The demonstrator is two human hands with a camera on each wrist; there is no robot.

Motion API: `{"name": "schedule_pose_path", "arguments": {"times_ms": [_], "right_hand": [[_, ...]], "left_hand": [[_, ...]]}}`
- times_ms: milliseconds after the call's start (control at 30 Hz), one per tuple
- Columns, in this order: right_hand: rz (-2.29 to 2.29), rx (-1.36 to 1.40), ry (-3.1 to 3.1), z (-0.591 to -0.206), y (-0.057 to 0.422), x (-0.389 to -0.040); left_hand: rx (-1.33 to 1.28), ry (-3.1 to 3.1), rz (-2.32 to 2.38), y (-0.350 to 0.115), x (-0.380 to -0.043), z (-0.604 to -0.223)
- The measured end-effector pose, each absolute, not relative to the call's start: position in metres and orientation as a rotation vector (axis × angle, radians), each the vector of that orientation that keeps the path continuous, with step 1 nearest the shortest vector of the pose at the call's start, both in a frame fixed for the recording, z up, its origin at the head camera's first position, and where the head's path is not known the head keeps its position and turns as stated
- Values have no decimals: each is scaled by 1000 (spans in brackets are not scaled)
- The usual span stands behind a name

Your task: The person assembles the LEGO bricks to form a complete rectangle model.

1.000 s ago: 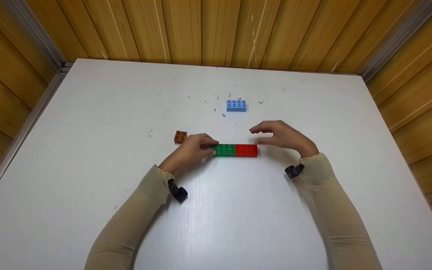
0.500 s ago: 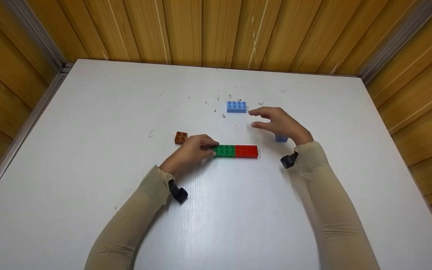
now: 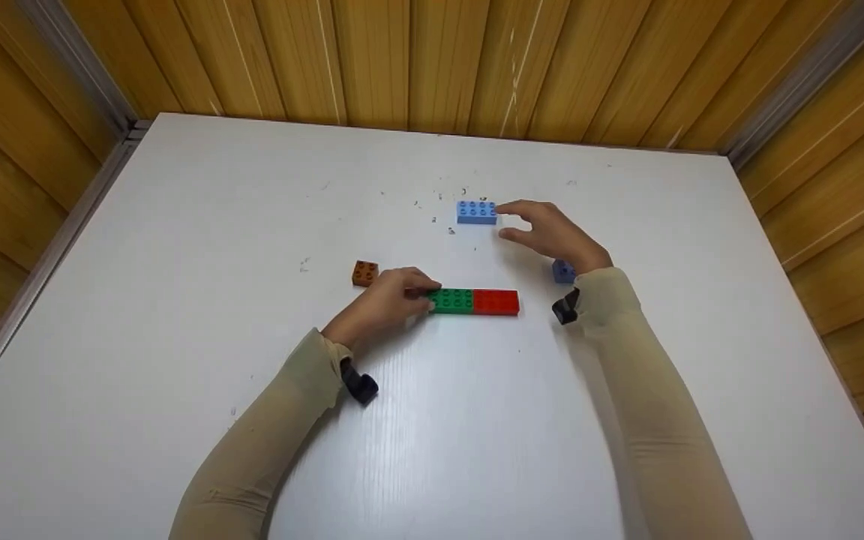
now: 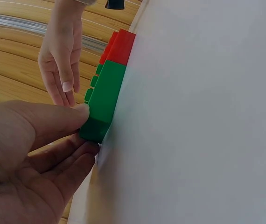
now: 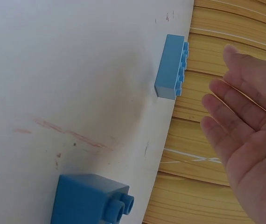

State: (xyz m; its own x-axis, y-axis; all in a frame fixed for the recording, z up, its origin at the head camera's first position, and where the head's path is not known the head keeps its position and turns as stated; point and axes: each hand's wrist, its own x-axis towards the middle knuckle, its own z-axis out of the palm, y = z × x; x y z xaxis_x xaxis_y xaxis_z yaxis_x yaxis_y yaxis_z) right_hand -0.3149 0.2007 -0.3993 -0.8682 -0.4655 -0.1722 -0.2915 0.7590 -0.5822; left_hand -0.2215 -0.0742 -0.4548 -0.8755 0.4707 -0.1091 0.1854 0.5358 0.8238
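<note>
My left hand [image 3: 385,301] pinches the left end of a green toy brick [image 3: 453,301], thumb on the near side and fingers on the far side. Against the green one's right end sits a red brick [image 3: 496,302], in line with it on the table. In the left wrist view the thumb presses the side of the green brick [image 4: 106,93]. My right hand [image 3: 552,231] hovers beside the right end of a light blue brick [image 3: 475,214], thumb and fingers apart. The right wrist view shows a gap between that hand [image 5: 249,116] and the light blue brick [image 5: 169,67].
A small blue brick [image 3: 563,271] stands under the right wrist, partly hidden by it. An orange-brown brick [image 3: 364,273] lies just behind the left hand. Wood-look panels [image 3: 439,67] rise behind the white table [image 3: 432,435], which bears a few dark marks.
My right hand has moved away from beside the red brick, back to the light blue brick, uncovering the small blue brick. The left hand has stayed on the green brick.
</note>
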Motion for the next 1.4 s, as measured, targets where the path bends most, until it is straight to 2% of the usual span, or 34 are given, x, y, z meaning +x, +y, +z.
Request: {"name": "schedule_pose_path", "arguments": {"times_ms": [933, 1400], "right_hand": [[-779, -417, 2596, -415, 185, -339], [-725, -473, 2661, -424, 178, -345]], "left_hand": [[525, 2458, 1258, -74, -220, -452], [500, 2456, 1261, -72, -221, -452]]}}
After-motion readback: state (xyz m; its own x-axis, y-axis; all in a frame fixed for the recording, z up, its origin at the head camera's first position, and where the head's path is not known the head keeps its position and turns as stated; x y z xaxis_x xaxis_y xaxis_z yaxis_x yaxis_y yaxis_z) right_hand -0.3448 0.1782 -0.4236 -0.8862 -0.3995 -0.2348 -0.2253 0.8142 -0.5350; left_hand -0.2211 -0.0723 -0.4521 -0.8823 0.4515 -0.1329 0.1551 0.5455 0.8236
